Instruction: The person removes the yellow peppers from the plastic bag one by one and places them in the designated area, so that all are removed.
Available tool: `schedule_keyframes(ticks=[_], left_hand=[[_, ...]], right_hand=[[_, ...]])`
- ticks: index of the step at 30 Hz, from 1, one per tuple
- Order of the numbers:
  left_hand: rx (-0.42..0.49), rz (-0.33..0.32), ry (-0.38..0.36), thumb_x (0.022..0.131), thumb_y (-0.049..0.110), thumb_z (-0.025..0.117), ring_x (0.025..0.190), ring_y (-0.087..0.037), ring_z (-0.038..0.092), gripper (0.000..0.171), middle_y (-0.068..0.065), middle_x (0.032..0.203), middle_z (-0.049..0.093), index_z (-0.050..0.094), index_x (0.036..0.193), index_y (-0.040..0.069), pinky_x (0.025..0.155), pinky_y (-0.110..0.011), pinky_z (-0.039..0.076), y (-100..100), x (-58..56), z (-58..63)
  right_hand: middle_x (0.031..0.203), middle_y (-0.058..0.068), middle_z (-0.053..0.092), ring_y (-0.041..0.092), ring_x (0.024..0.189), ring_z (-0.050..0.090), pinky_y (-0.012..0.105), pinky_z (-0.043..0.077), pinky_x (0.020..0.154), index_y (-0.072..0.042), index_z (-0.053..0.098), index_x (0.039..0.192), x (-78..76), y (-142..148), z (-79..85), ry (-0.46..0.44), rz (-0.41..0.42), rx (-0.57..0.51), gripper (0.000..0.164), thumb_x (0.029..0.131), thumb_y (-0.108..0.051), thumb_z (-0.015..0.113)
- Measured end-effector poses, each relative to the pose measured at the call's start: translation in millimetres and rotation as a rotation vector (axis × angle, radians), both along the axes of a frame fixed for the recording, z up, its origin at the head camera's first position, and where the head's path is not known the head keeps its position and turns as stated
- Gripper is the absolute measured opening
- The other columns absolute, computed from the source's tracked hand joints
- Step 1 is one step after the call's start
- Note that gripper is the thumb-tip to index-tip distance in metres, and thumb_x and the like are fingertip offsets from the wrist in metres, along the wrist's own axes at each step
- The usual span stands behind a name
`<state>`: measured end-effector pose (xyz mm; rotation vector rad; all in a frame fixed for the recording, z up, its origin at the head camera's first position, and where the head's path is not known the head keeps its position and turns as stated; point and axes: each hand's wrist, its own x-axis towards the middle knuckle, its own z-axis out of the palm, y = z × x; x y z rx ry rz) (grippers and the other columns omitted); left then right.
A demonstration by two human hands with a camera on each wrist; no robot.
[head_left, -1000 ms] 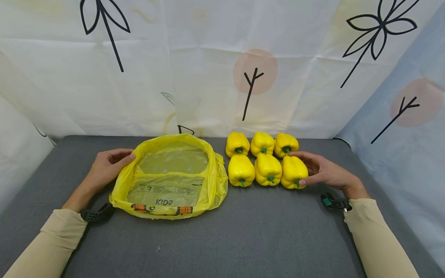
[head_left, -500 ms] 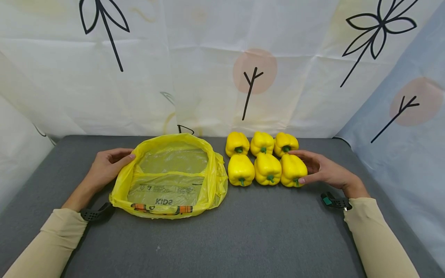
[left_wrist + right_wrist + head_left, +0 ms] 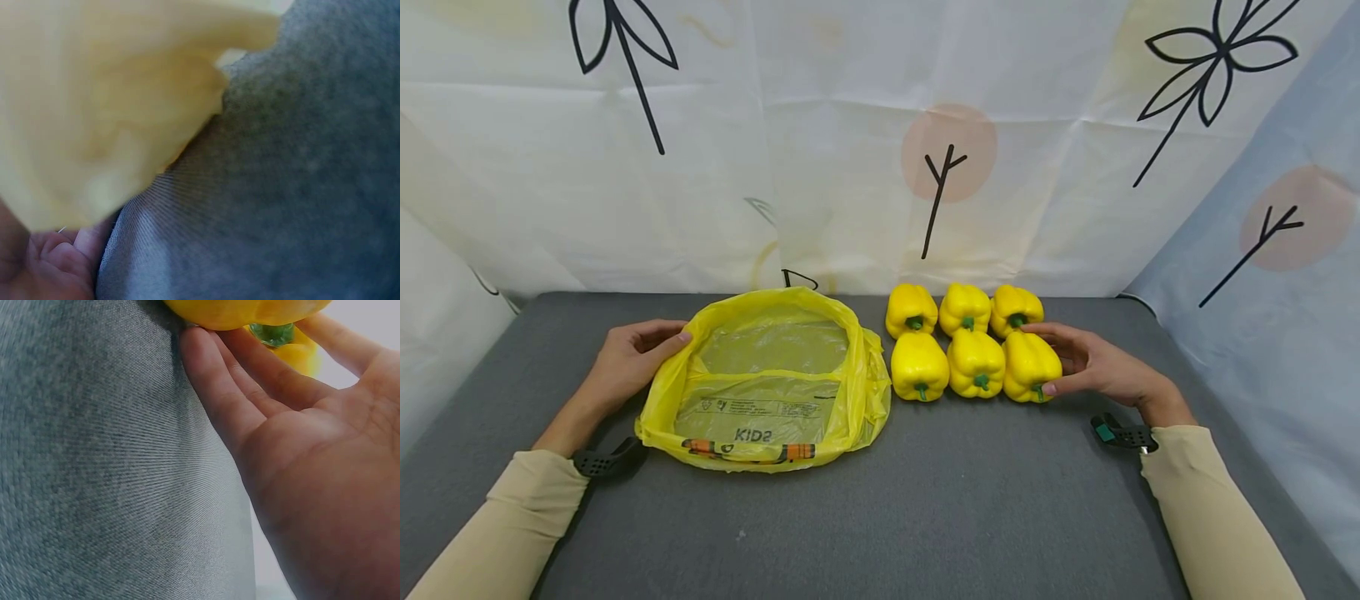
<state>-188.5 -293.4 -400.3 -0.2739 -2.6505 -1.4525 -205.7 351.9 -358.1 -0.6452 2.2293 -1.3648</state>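
A yellow plastic bag [image 3: 655,425] lies with its mouth spread wide, its printed inner side showing. At its left rim my left hand [image 3: 632,360] holds the plastic between thumb and fingers; the bag partly hides the fingertips. Right of the bag, several yellow bell peppers [image 3: 977,364] stand in two rows, green stems facing me. My right hand [image 3: 1093,367] holds the front right pepper [image 3: 1032,365], thumb near its stem and fingers at its back right. In the right wrist view, fingers [image 3: 219,394] touch that pepper's underside [image 3: 244,312], which still sits in the row.
A grey cloth-covered table [image 3: 925,517] carries everything. Behind it hangs a white patterned sheet [image 3: 842,192], and a bluish-white one [image 3: 1285,350] closes the right side. Black bands [image 3: 606,462] sit on both wrists.
The front right pepper has shifted very slightly left and back against its neighbour, with my right hand on it. My left hand and the bag stay in place.
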Motion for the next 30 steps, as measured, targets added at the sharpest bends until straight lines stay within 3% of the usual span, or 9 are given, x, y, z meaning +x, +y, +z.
schedule_keyframes(ticks=[7, 17, 30], left_hand=[[0.009, -0.002, -0.002, 0.104, 0.031, 0.061, 0.087, 0.001, 0.065, 0.05, 0.025, 0.104, 0.063, 0.059, 0.135, -0.008, 0.068, -0.019, 0.057, 0.2, 0.0, 0.5], [0.005, -0.001, -0.007, 0.104, 0.032, 0.06, 0.087, 0.001, 0.065, 0.05, 0.024, 0.105, 0.063, 0.059, 0.136, -0.007, 0.068, -0.019, 0.057, 0.2, 0.8, 1.5], [0.004, -0.001, -0.007, 0.104, 0.032, 0.061, 0.087, 0.001, 0.065, 0.05, 0.025, 0.104, 0.063, 0.059, 0.136, -0.007, 0.068, -0.02, 0.057, 0.2, 0.9, 1.1]], right_hand=[[0.151, 0.011, 0.039, 0.013, 0.124, 0.058, 0.035, 0.056, 0.092, -0.005, 0.032, 0.157, -0.2, 0.4, 1.4, 0.009, 0.014, -0.014, 0.082, 0.088, 0.003, 0.076], [0.157, 0.023, 0.029, 0.009, 0.127, 0.054, 0.032, 0.055, 0.094, -0.005, 0.031, 0.158, -0.3, 0.5, 3.6, 0.036, 0.025, 0.004, 0.083, 0.089, 0.001, 0.076], [0.158, 0.022, 0.03, 0.005, 0.131, 0.049, 0.023, 0.048, 0.1, -0.006, 0.034, 0.157, 2.1, 2.4, 7.7, 0.041, -0.002, 0.026, 0.08, 0.089, -0.001, 0.077]])
